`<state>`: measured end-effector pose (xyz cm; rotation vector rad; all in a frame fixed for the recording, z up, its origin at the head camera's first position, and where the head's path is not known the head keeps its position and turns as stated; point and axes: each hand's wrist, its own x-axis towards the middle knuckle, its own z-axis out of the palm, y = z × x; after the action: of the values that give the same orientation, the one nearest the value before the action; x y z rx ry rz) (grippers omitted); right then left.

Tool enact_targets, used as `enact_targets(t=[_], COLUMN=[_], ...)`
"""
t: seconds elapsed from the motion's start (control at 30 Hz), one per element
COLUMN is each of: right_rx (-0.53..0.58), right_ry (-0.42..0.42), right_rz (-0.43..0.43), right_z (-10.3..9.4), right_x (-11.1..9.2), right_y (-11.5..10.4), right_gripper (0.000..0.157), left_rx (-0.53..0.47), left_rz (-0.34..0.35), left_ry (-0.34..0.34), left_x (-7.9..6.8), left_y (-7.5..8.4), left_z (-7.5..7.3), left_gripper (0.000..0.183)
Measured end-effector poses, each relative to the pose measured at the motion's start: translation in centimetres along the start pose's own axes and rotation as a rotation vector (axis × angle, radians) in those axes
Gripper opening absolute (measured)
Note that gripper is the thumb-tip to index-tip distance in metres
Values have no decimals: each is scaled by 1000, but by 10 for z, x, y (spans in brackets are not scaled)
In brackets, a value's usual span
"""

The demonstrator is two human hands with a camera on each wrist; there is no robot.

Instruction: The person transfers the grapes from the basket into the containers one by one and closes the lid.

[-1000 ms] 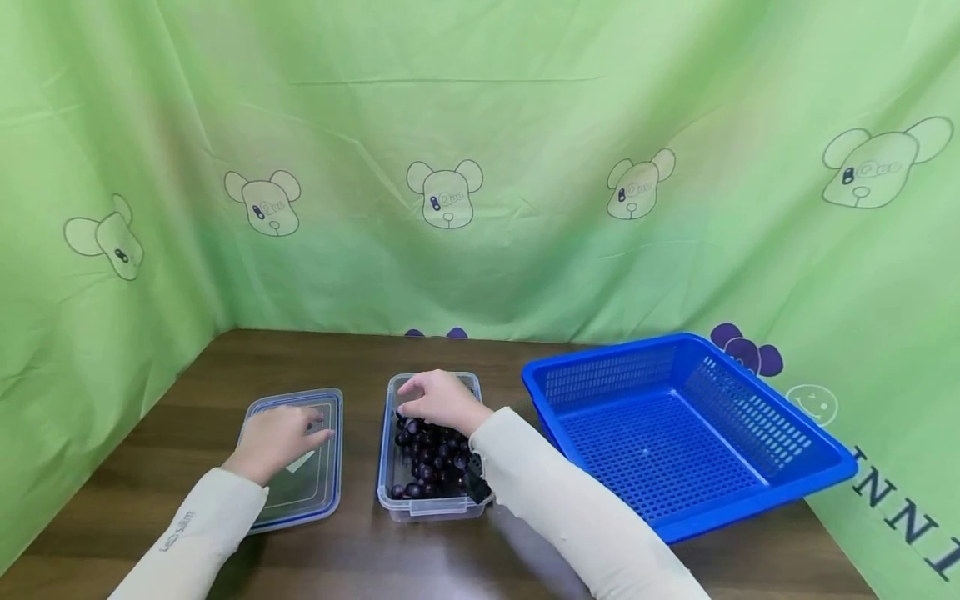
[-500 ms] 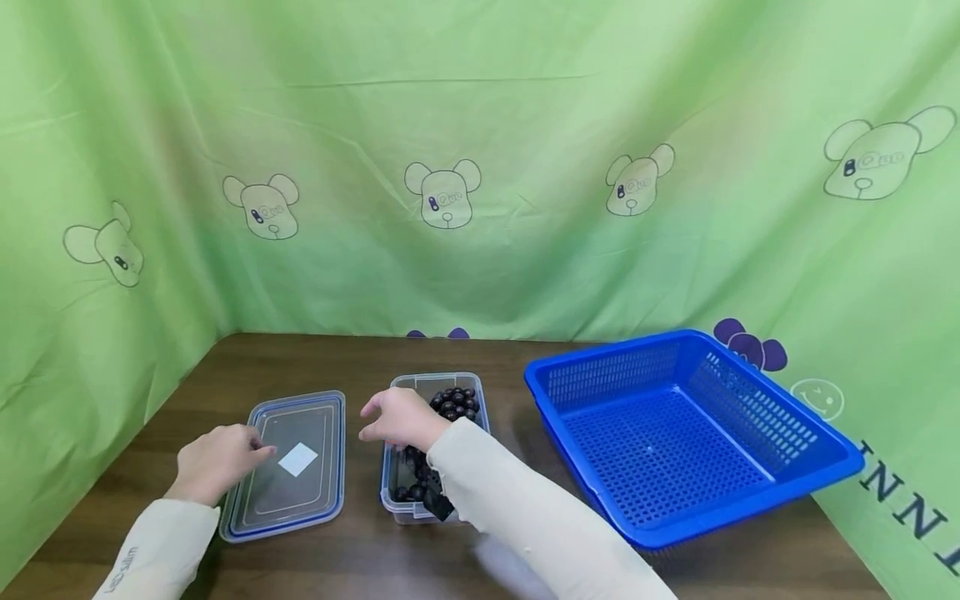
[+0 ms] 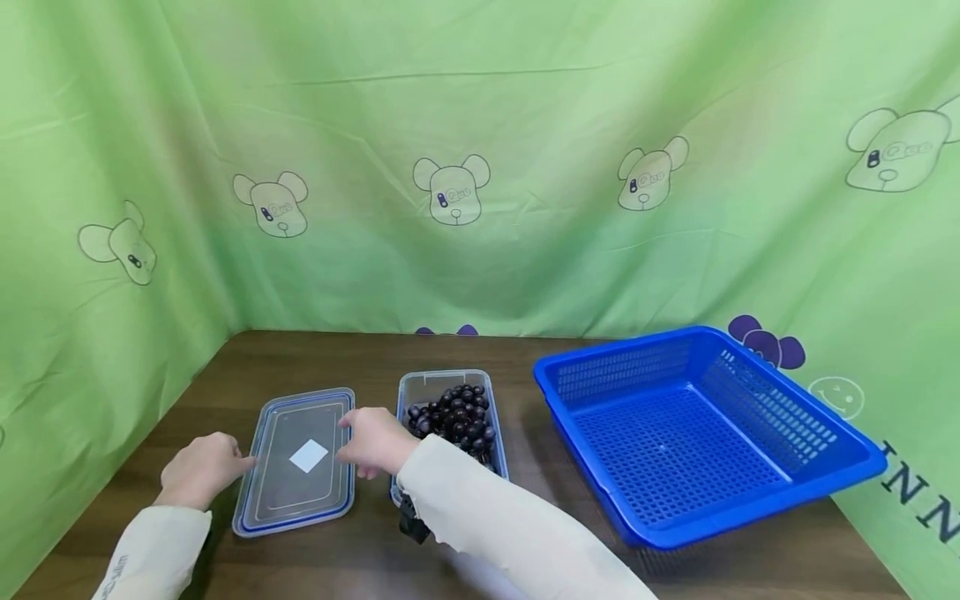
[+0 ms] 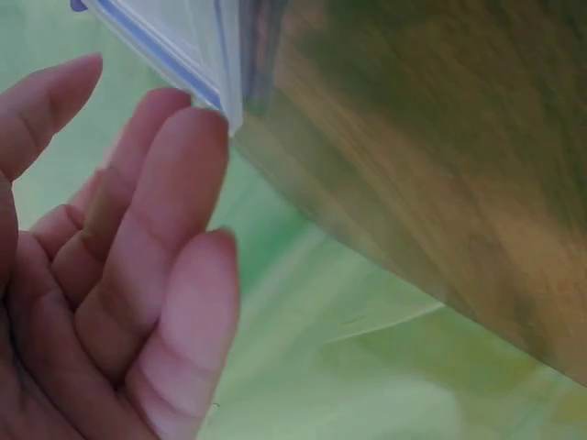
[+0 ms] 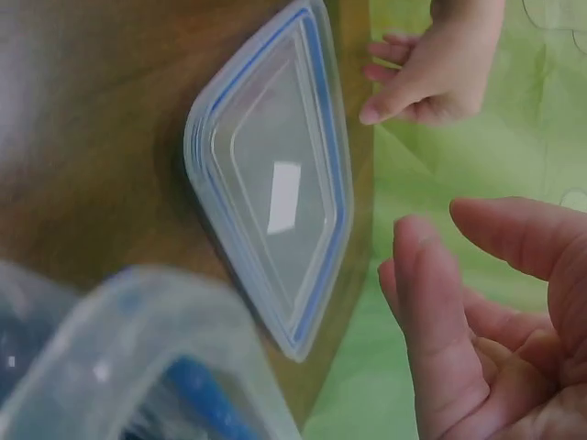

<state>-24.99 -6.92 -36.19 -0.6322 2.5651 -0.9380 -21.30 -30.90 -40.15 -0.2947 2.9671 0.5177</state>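
A clear rectangular lid [image 3: 281, 492] with a blue seal and a white square label lies flat on the table. My left hand [image 3: 201, 471] is at its left edge; in the left wrist view the fingers [image 4: 179, 192] are loosely bent with nothing between them. Over the lid's right edge hovers my right hand [image 3: 378, 442], and the right wrist view shows its thumb and fingers apart, holding nothing. Dark grapes [image 3: 461, 417] fill part of the clear plastic container [image 3: 431, 385] to the right of the lid. My right forearm hides the container's near part.
A large blue plastic basket [image 3: 675, 433] with perforated sides stands at the right of the wooden table [image 3: 360, 354]. Green printed cloth [image 3: 360, 250] hangs behind the table and along both sides.
My right hand has moved left from above the grapes to the lid's right edge. The left hand has drawn back from over the lid to its left edge, uncovering the label.
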Motion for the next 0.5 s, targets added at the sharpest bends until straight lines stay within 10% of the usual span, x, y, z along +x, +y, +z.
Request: enact_targets(t=[0.3, 0.5], right_rx=[-28, -88], right_ry=[-7, 4], right_rz=[-1, -6], right_z=[19, 29], right_x=[-5, -10], right_y=[-7, -3], right_gripper=[66, 54], left_rx=[-26, -13], left_rz=[-59, -69], left_ry=[-60, -72], left_x=[-3, 0], left_y=[-5, -4], left_z=[4, 7], left_gripper=[42, 39])
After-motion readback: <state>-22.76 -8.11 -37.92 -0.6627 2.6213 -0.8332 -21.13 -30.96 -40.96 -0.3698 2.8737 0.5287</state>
